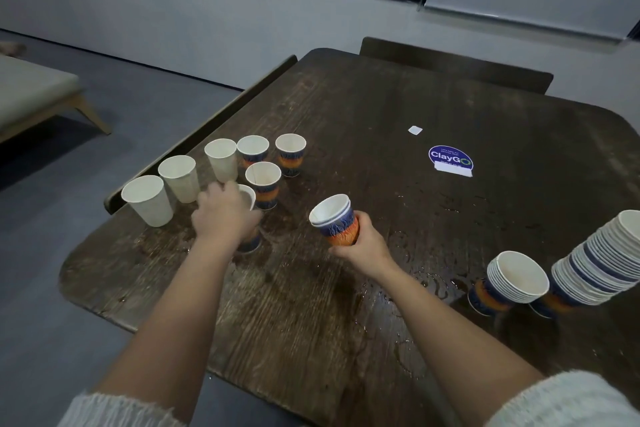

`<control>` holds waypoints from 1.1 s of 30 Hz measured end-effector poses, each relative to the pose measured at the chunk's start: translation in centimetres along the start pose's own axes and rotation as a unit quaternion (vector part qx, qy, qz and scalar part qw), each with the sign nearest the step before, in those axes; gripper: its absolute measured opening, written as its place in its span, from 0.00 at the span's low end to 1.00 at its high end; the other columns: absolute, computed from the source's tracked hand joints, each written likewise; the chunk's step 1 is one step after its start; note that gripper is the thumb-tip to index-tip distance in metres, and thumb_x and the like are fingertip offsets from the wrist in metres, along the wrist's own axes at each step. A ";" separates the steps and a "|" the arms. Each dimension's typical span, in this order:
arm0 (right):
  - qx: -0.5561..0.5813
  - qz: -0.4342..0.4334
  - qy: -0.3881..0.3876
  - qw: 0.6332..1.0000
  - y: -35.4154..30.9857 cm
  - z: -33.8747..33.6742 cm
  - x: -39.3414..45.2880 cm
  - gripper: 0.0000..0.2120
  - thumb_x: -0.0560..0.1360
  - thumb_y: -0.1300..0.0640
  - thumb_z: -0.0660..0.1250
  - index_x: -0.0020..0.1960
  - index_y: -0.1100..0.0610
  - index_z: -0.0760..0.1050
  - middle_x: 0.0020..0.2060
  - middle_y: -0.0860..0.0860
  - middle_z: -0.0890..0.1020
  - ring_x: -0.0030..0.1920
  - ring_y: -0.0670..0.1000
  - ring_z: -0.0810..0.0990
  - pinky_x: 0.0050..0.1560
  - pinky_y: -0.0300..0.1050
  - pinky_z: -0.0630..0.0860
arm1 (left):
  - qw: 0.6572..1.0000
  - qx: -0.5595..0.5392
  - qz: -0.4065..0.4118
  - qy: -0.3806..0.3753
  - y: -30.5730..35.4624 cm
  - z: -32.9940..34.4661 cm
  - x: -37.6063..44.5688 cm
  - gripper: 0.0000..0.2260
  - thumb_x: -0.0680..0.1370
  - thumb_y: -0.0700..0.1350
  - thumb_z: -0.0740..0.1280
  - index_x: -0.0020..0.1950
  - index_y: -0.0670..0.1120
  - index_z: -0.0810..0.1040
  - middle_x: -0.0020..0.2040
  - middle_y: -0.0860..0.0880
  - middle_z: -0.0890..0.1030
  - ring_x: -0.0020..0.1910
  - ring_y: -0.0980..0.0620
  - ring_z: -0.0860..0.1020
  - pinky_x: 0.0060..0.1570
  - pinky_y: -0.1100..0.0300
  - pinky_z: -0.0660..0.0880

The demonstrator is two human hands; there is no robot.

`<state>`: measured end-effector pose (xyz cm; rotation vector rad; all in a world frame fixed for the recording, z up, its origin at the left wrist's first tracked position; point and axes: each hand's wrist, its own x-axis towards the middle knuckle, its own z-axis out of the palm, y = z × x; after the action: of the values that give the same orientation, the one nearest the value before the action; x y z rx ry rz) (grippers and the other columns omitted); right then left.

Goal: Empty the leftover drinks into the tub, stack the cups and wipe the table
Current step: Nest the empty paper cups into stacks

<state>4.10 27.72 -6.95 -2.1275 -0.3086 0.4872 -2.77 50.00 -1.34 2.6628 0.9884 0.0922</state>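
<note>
Holding a small nested stack of printed cups [337, 222], right hand [360, 246] curls round it above mid-surface [381, 107]. Left hand [221, 215] grips a printed cup [250, 218] near the left edge, among loose cups [180, 177]. Two tall stacks [595, 260] stand by the right edge.

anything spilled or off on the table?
Yes. Liquid is pooled and streaked on the table, mostly near the two cup stacks at the right and below the right hand. The taller stack leans noticeably. No tub in view.
</note>
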 end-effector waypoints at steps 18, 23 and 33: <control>0.067 -0.056 0.034 0.996 -1.6 -0.7 -0.1 0.39 0.68 0.56 0.78 0.73 0.49 0.62 0.58 0.51 0.78 0.58 0.51 0.77 0.60 0.48 0.76 | 0.940 -0.128 0.275 -0.154 10.0 2.0 -2.4 0.45 0.70 0.74 0.44 0.79 0.47 0.52 0.79 0.49 0.53 0.78 0.48 0.50 0.74 0.42 0.52; 0.047 -0.053 0.028 0.997 -1.3 -0.6 -0.5 0.36 0.69 0.54 0.78 0.71 0.51 0.63 0.56 0.49 0.78 0.57 0.51 0.78 0.55 0.43 0.74 | 0.928 -0.159 0.280 -0.186 9.6 2.3 -2.0 0.46 0.70 0.75 0.44 0.79 0.47 0.52 0.79 0.50 0.53 0.78 0.51 0.49 0.75 0.43 0.49; 0.004 -0.031 0.016 0.999 -0.6 -1.3 -0.5 0.40 0.69 0.51 0.77 0.74 0.54 0.59 0.66 0.51 0.73 0.62 0.50 0.73 0.62 0.47 0.71 | 0.996 -0.078 0.033 0.017 1.5 3.5 3.4 0.37 0.76 0.57 0.67 0.78 0.46 0.54 0.78 0.42 0.53 0.77 0.40 0.51 0.73 0.43 0.53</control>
<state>4.23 26.95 -5.65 -2.1096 -0.3534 0.4160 1.31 50.25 -4.35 2.5587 0.8668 0.2211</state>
